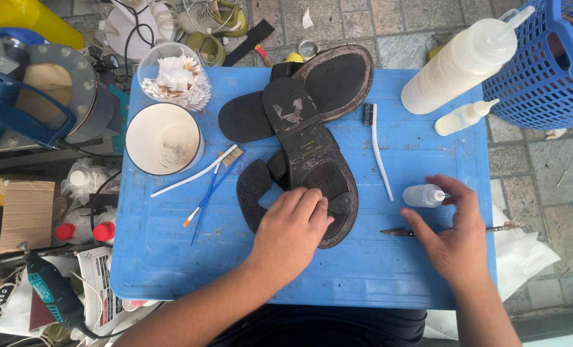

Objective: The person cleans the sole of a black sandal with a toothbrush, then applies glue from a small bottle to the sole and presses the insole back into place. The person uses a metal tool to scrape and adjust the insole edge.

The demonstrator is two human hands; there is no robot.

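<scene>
Head view: toothbrush (377, 151), brushes (212, 180) and cup (164, 139) flank our sole (312, 157). Our left hand (291, 232) presses flat on it; our right hand (456, 234), fingers spread, touches a small bottle (422, 195).

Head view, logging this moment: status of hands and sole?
Left hand pressing dark shoe sole. Right hand at small squeeze bottle. Thin tool beneath.

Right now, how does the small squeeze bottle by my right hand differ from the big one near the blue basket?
The small bottle lies flat on the blue table with your right hand at its nozzle. The big bottle is much larger and lies slanted at the table's far corner, its nozzle against the basket, untouched. The small one looks clearer; the big one is milky. Both are nozzle-tipped squeeze bottles.
</scene>
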